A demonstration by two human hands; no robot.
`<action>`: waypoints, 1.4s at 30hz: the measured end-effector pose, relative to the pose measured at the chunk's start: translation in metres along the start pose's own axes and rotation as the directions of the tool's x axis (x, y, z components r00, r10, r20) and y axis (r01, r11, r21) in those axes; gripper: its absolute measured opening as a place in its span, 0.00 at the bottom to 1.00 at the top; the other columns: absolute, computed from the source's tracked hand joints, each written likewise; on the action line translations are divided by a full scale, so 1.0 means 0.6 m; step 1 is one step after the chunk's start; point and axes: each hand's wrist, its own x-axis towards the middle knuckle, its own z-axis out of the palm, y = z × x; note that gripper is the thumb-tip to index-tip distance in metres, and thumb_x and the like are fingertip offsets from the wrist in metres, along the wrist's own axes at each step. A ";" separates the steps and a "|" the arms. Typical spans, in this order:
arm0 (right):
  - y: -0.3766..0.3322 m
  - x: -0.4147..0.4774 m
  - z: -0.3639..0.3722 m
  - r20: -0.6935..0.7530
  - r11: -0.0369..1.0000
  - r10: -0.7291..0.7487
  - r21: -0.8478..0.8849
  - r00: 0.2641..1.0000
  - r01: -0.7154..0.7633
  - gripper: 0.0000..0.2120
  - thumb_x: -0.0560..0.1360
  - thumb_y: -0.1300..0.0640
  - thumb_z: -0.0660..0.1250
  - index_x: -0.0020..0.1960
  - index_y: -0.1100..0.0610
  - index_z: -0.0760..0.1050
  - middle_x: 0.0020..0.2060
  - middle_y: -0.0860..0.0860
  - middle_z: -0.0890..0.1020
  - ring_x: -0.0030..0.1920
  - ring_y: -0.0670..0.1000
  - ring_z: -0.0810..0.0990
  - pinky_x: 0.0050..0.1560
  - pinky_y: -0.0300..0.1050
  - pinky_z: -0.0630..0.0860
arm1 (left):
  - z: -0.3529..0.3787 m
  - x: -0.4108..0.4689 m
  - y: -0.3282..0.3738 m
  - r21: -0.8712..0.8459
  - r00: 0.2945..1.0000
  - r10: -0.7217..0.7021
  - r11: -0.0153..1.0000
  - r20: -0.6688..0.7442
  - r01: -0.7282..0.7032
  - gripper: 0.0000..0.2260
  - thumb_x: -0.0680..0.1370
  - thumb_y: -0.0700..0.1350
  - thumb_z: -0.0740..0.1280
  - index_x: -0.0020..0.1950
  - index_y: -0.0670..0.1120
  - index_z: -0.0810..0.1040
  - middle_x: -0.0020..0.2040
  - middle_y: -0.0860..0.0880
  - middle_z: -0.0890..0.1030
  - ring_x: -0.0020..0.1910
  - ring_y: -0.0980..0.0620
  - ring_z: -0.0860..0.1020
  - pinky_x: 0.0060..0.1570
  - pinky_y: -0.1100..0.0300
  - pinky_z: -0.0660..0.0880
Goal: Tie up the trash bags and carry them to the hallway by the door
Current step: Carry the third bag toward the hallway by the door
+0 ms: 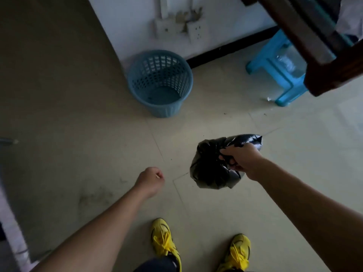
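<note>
A small black trash bag (211,167) hangs above the tiled floor, right of centre. My right hand (242,160) is shut on its gathered top, and a loose flap of plastic sticks out beyond my knuckles. My left hand (150,181) hovers to the left of the bag, apart from it, fingers curled into a loose fist with nothing in it. Whether the bag's neck is knotted is hidden by my fingers.
An empty blue mesh waste basket (160,83) stands by the white wall. A light blue plastic stool (275,69) sits at the right under dark wooden furniture (314,36). My yellow shoes (165,242) are at the bottom. A wall socket (196,31) is above the basket.
</note>
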 end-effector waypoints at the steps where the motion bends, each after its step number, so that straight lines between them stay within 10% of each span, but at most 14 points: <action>1: -0.023 -0.029 -0.001 -0.007 1.000 -0.001 0.002 1.000 0.001 0.05 0.74 0.64 0.71 0.41 0.63 0.76 0.27 0.53 0.81 0.22 0.46 0.70 0.24 0.36 0.69 | -0.021 -0.025 0.014 0.002 1.000 0.021 1.000 0.002 -0.021 0.10 0.74 0.41 0.66 0.32 0.48 0.73 0.34 0.46 0.78 0.37 0.44 0.79 0.39 0.60 0.72; 6: -0.160 -0.149 0.005 -0.031 1.000 -0.017 -0.008 0.999 0.017 0.12 0.74 0.63 0.69 0.32 0.64 0.78 0.21 0.53 0.72 0.21 0.49 0.64 0.24 0.36 0.59 | -0.164 -0.128 0.086 0.014 0.994 0.110 0.994 0.014 -0.110 0.08 0.74 0.41 0.64 0.35 0.49 0.75 0.32 0.53 0.77 0.34 0.50 0.76 0.34 0.63 0.71; 12: -0.327 -0.212 0.041 -0.077 0.990 -0.136 0.025 0.988 0.139 0.08 0.73 0.64 0.70 0.35 0.61 0.77 0.31 0.57 0.79 0.28 0.53 0.70 0.34 0.42 0.69 | -0.310 -0.158 0.129 0.052 0.991 0.105 0.994 -0.085 -0.101 0.06 0.76 0.43 0.63 0.41 0.47 0.77 0.41 0.50 0.80 0.40 0.50 0.78 0.39 0.60 0.72; 21: -0.478 -0.106 0.142 -0.030 0.990 -0.131 0.038 0.991 0.132 0.06 0.76 0.65 0.66 0.41 0.61 0.74 0.33 0.57 0.79 0.17 0.42 0.73 0.20 0.33 0.71 | -0.411 -0.091 0.168 0.006 0.990 0.041 0.999 -0.136 -0.040 0.08 0.77 0.45 0.62 0.39 0.48 0.77 0.35 0.50 0.79 0.40 0.47 0.81 0.38 0.59 0.74; 25: -0.531 -0.018 0.215 0.062 0.975 -0.147 -0.161 0.987 0.155 0.09 0.76 0.64 0.66 0.37 0.61 0.74 0.32 0.56 0.79 0.25 0.49 0.74 0.30 0.41 0.73 | -0.447 -0.028 0.198 -0.051 0.984 0.005 0.999 -0.178 -0.015 0.08 0.77 0.44 0.62 0.38 0.49 0.75 0.36 0.51 0.78 0.38 0.50 0.79 0.37 0.60 0.74; 34: -0.546 0.173 0.360 0.227 0.807 -0.073 -0.559 0.971 0.191 0.04 0.73 0.64 0.67 0.39 0.59 0.74 0.30 0.52 0.76 0.27 0.48 0.74 0.27 0.40 0.70 | -0.433 0.096 0.177 -0.176 0.986 -0.065 0.984 -0.156 0.037 0.06 0.79 0.44 0.63 0.43 0.47 0.77 0.38 0.52 0.78 0.39 0.52 0.79 0.39 0.62 0.72; 42: -0.476 0.274 0.393 0.136 0.808 -0.031 -0.579 0.990 0.105 0.06 0.71 0.60 0.70 0.43 0.60 0.74 0.37 0.56 0.79 0.34 0.52 0.79 0.35 0.45 0.78 | -0.381 0.159 0.112 -0.191 0.986 -0.149 0.973 -0.071 0.133 0.04 0.79 0.44 0.64 0.46 0.47 0.77 0.47 0.47 0.81 0.47 0.47 0.82 0.47 0.57 0.77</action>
